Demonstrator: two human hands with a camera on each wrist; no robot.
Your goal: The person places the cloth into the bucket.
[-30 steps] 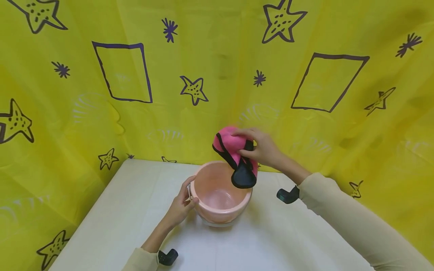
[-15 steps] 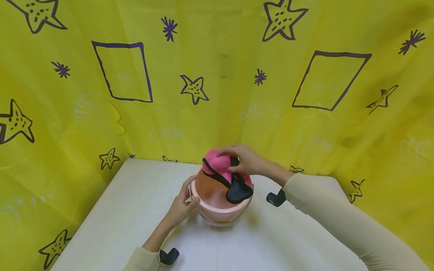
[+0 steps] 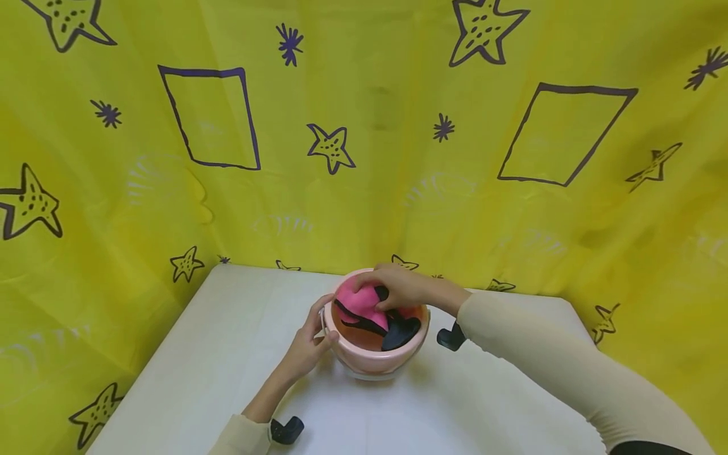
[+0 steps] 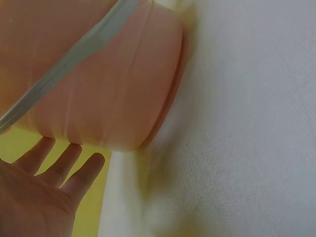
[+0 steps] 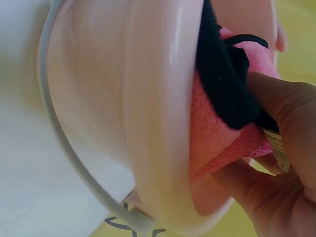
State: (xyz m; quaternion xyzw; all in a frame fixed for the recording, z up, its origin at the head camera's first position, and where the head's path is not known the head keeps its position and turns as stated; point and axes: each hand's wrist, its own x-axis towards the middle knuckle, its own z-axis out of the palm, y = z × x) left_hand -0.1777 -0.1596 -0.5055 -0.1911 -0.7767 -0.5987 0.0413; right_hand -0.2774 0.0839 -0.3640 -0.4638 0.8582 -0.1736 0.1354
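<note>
Your right hand (image 3: 398,285), fingers pinching the pink cloth (image 3: 359,298), has lowered it into the bucket (image 3: 372,363), near the far edge of the table (image 3: 258,303). Your left hand (image 3: 306,347) still grips the bucket's rim.

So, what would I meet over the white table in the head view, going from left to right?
Left sleeve, left wrist's black device, left fingers, pink bucket, right wrist's black device, right sleeve. Omitted: right fingers and pink-and-black fabric item, overlapping the bucket.
</note>
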